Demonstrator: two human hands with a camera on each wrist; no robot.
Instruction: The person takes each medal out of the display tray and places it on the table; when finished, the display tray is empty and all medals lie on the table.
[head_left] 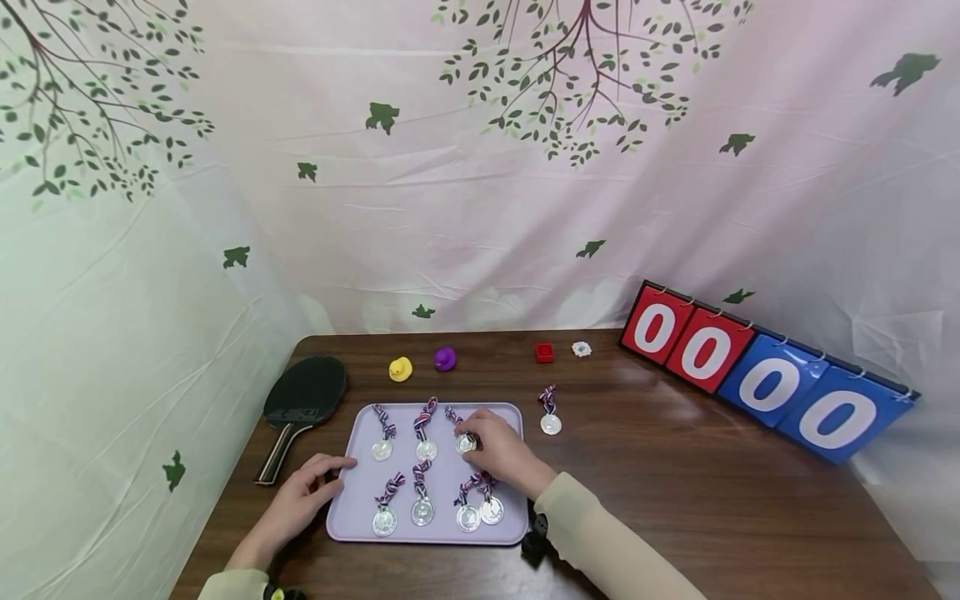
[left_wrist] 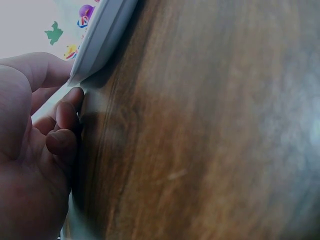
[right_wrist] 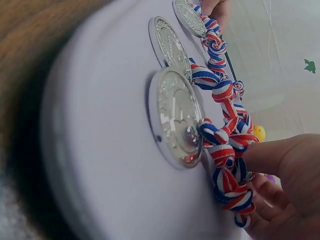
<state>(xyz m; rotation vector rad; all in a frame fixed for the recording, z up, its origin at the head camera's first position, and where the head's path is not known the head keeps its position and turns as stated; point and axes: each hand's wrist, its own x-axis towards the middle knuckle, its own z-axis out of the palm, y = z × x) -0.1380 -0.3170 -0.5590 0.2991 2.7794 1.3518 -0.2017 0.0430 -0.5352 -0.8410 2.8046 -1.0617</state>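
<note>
My left hand [head_left: 300, 497] rests at the left rim of a lilac tray [head_left: 352, 527], its thumb and relaxed fingers touching the edge. Low in the left wrist view, the hand's fingertips [left_wrist: 67, 116] sit beside the tray's outer wall [left_wrist: 107, 42]. Over the tray's far right part, my right hand [head_left: 498, 446] pinches a silver medal [head_left: 466, 443] with a knotted striped ribbon. Below its wrist lie two medals side by side, the nearer-left one [head_left: 468, 518] and its neighbour [head_left: 491, 510]. Others lie in columns to the left, including a middle medal [head_left: 422, 511].
One more medal [head_left: 551, 423] lies on the wooden table right of the tray. Behind are a yellow duck [head_left: 401, 369], purple duck [head_left: 446, 359], red square piece [head_left: 543, 352] and white piece [head_left: 581, 349]. A table tennis paddle [head_left: 306, 392] lies left; a scoreboard [head_left: 765, 371] stands right.
</note>
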